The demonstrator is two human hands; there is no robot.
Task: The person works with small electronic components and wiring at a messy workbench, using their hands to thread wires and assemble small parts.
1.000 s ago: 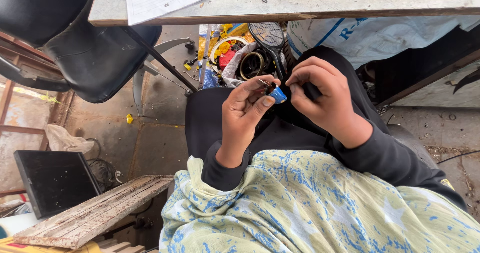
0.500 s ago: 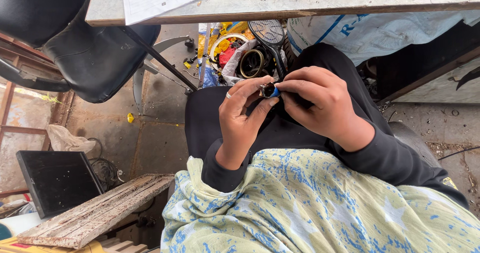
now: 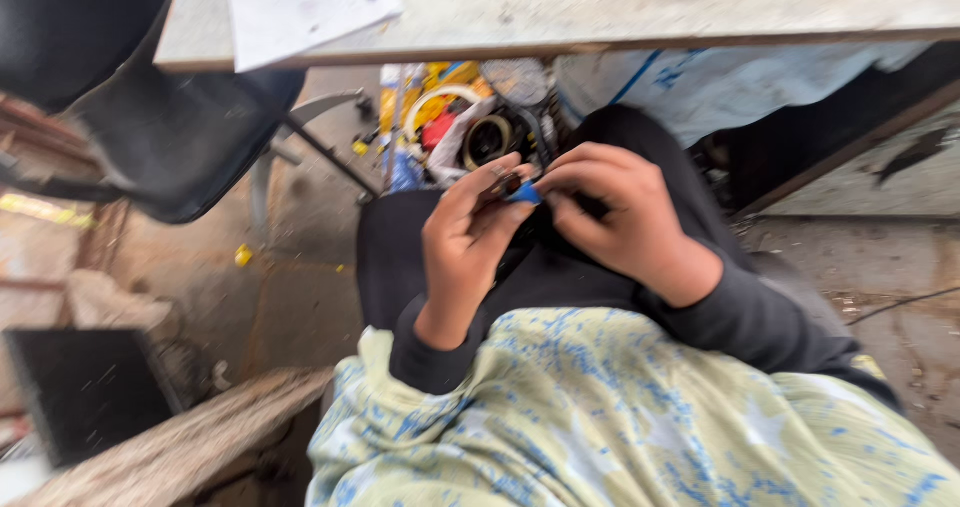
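Fingertips of both my hands, left hand (image 3: pixel 470 237) and right hand (image 3: pixel 625 222), are pinching a small blue piece (image 3: pixel 524 194) between them over my lap, near the counter (image 3: pixel 600 12) edge.

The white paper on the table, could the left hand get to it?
Probably yes. The white paper overhangs the table edge with nothing blocking it, but the left hand is busy pinching a small blue piece.

Small blue piece (image 3: pixel 524 194) — ringed by fingers half a second ago — now out between the fingertips again.
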